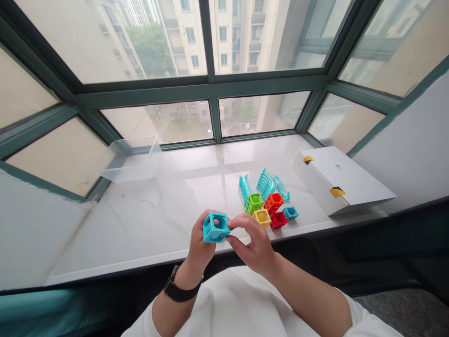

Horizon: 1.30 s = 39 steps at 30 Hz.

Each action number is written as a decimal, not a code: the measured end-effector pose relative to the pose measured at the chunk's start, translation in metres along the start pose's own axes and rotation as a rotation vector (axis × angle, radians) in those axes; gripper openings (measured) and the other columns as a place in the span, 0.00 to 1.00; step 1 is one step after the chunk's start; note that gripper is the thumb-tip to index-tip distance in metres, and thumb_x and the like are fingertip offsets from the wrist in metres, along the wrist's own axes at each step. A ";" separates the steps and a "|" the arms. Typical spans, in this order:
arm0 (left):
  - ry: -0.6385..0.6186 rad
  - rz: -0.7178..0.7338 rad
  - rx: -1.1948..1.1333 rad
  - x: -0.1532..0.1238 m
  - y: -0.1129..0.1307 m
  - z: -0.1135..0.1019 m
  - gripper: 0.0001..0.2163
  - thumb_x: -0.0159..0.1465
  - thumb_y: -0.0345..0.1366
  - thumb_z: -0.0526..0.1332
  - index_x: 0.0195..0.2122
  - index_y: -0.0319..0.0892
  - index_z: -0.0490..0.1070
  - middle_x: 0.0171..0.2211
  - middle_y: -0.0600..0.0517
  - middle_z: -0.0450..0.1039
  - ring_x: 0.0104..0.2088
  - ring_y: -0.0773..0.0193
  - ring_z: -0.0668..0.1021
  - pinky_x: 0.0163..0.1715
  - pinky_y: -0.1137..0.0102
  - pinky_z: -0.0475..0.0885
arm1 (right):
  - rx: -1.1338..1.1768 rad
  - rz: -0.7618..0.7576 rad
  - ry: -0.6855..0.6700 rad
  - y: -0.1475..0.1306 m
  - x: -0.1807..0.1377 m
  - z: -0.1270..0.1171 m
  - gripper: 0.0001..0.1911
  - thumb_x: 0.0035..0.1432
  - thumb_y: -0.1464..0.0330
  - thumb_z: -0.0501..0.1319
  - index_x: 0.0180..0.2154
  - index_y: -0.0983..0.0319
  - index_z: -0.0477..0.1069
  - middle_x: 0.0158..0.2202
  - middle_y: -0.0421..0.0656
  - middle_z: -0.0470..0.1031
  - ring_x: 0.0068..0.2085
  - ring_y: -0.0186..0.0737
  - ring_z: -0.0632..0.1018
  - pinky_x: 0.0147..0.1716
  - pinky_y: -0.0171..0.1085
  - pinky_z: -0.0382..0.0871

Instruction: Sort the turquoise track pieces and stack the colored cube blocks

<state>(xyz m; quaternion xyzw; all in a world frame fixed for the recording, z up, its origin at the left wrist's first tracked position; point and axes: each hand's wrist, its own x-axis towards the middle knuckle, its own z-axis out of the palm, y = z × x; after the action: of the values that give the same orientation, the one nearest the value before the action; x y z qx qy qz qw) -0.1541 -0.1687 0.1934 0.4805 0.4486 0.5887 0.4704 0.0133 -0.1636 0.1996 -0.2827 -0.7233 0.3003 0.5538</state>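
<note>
The two hands are together over the white stone ledge [140, 220]. The left hand [200, 241], with a black watch [181, 286], holds a blue hollow block [216, 227]. The right hand [253, 245] touches its side. Just past them sit yellow [262, 217], red [278, 220], green [254, 203] and orange blocks [273, 202], and bent blue pieces [266, 183]. Farther off are a white box [336, 180], a clear plastic tub [131, 160] and a big window [210, 89].

"What's at ten o'clock on the marble windowsill [115, 220]?"

"A clear plastic tub [131, 161], right by the window."

"And at two o'clock?"

"A flat white box [342, 180] with yellow-and-black tape, below the green window frame [203, 91]."
</note>
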 end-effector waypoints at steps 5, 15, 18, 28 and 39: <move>-0.042 0.073 0.173 -0.001 0.000 -0.003 0.10 0.68 0.45 0.65 0.43 0.45 0.74 0.37 0.50 0.77 0.36 0.59 0.78 0.37 0.66 0.73 | 0.002 -0.042 0.002 -0.006 0.000 -0.002 0.16 0.66 0.73 0.65 0.54 0.53 0.74 0.45 0.45 0.79 0.46 0.44 0.81 0.46 0.44 0.81; -0.072 0.096 0.275 -0.003 -0.004 -0.006 0.07 0.66 0.41 0.68 0.41 0.45 0.74 0.34 0.53 0.77 0.33 0.61 0.76 0.36 0.68 0.70 | -0.070 -0.034 0.044 -0.005 0.001 -0.011 0.20 0.66 0.74 0.62 0.57 0.52 0.71 0.46 0.45 0.79 0.46 0.45 0.81 0.47 0.46 0.81; -0.053 0.093 0.216 -0.003 -0.004 -0.004 0.10 0.64 0.42 0.69 0.44 0.45 0.74 0.37 0.51 0.78 0.37 0.58 0.78 0.41 0.65 0.73 | -0.044 0.012 0.036 -0.003 0.001 -0.010 0.23 0.66 0.70 0.63 0.61 0.53 0.68 0.50 0.47 0.77 0.48 0.46 0.81 0.47 0.47 0.82; -0.184 0.088 0.160 -0.006 -0.011 0.001 0.12 0.69 0.43 0.66 0.50 0.46 0.72 0.43 0.47 0.79 0.44 0.54 0.81 0.47 0.60 0.76 | -0.085 0.033 -0.101 -0.002 0.006 -0.023 0.29 0.66 0.64 0.67 0.67 0.53 0.66 0.57 0.49 0.76 0.55 0.50 0.79 0.56 0.49 0.78; -0.268 0.051 0.238 0.002 -0.011 0.014 0.15 0.67 0.37 0.67 0.55 0.49 0.76 0.48 0.46 0.82 0.48 0.52 0.82 0.52 0.59 0.76 | -0.245 -0.075 -0.195 0.004 0.005 -0.076 0.30 0.70 0.65 0.63 0.70 0.47 0.62 0.59 0.48 0.75 0.58 0.50 0.78 0.58 0.51 0.78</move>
<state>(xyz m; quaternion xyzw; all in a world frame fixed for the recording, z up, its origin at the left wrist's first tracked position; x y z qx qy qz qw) -0.1391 -0.1643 0.1844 0.6182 0.4362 0.4739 0.4506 0.0863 -0.1482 0.2155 -0.2903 -0.8150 0.2148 0.4531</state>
